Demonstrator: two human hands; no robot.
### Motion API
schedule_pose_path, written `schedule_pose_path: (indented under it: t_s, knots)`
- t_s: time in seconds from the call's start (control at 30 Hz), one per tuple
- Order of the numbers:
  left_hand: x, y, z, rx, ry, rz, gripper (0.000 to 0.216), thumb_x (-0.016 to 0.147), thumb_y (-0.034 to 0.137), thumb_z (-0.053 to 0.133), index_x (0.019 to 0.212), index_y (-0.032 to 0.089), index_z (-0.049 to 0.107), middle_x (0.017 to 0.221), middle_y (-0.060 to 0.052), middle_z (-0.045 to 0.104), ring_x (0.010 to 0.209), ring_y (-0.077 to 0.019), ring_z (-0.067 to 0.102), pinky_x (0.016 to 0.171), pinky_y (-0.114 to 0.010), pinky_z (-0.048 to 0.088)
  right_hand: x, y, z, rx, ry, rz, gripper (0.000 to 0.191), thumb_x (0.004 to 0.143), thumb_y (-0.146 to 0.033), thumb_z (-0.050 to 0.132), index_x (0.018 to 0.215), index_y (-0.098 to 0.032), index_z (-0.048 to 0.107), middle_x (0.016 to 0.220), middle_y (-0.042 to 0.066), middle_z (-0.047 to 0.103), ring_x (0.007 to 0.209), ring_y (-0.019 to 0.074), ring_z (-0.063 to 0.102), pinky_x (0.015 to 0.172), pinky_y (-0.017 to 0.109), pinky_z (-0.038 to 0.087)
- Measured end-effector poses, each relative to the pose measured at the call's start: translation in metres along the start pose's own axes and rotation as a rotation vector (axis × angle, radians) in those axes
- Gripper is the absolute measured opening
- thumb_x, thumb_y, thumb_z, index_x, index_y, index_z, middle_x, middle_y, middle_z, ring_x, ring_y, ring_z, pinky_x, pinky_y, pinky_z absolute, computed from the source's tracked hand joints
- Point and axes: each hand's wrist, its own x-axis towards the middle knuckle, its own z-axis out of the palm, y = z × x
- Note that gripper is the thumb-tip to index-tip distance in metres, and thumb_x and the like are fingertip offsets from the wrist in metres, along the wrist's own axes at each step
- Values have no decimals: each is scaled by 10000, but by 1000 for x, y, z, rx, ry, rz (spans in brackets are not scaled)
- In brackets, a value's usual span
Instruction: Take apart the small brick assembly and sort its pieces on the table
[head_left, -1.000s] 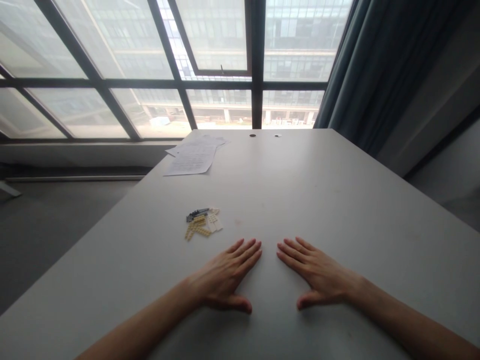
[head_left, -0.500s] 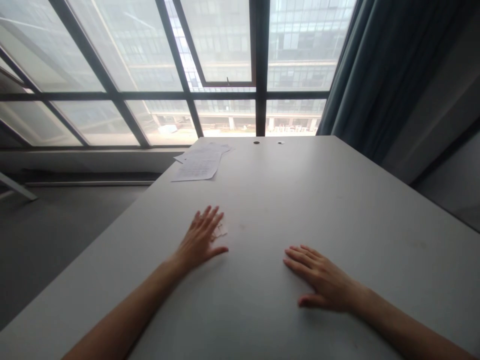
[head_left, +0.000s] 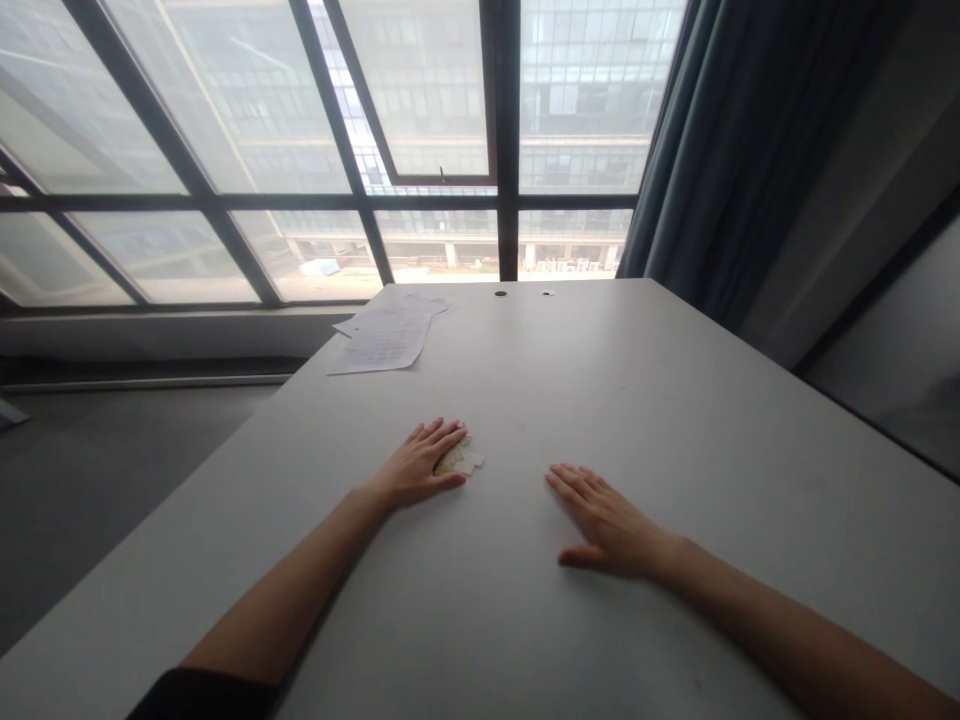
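Observation:
My left hand (head_left: 424, 465) lies palm down on the white table (head_left: 480, 620), fingers stretched out and slightly apart. It partly covers some small, flat, pale pieces (head_left: 466, 462) with uneven, notched edges; I cannot make out their exact kind. The pieces stick out between its thumb and forefinger. To the right, my right hand (head_left: 611, 525) rests flat near the table's surface, thumb spread from the fingers, with nothing visible in it. A gap of bare tabletop separates it from the pale pieces.
Printed paper sheets (head_left: 382, 340) lie overlapping at the table's far left edge. Two small round fittings, one dark (head_left: 501, 294) and one pale (head_left: 547, 294), sit near the far edge. Beyond are large windows (head_left: 427, 90); a blue-grey curtain (head_left: 690, 130) hangs at the right.
Both hands have shifted slightly inward, the right one also farther from me. More of the pale pieces shows beside my left hand. The camera view has moved a little.

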Motion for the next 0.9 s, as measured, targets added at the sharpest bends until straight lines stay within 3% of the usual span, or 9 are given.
schedule_pose_path:
  t_s: [0.27, 0.43, 0.57, 0.9]
  knots:
    - [30, 46, 7, -59, 17, 152, 742, 832, 670, 428, 1444, 268, 309, 1527, -55, 274, 1408, -307, 203, 1138, -511, 150, 54, 4, 8, -47, 90, 157, 1064, 772, -775, 395, 1462, 3, 170, 1515, 244, 193, 1413, 333, 161, 1156, 469, 166]
    - [29, 46, 13, -144, 144, 200, 713, 843, 615, 478, 1424, 224, 344, 1483, -96, 360, 1384, -280, 275, 1138, -469, 211, 70, 2, 14, -61, 156, 122, 1035, 777, -759, 412, 1470, -29, 167, 1515, 232, 207, 1410, 334, 171, 1145, 490, 179]
    - [25, 43, 15, -199, 282, 191, 622, 854, 555, 510, 1368, 215, 420, 1418, -109, 443, 1345, -282, 334, 1106, -462, 289, 68, 1, 15, -60, 218, 104, 1024, 775, -749, 435, 1472, -47, 171, 1506, 219, 244, 1405, 319, 192, 1143, 479, 197]
    - [19, 42, 14, -279, 487, 180, 405, 898, 442, 498, 1230, 212, 527, 1283, -106, 544, 1212, -248, 467, 1026, -431, 385, 63, -2, 15, -77, 332, 88, 915, 812, -692, 451, 1446, -59, 269, 1454, 196, 360, 1355, 310, 298, 1130, 464, 257]
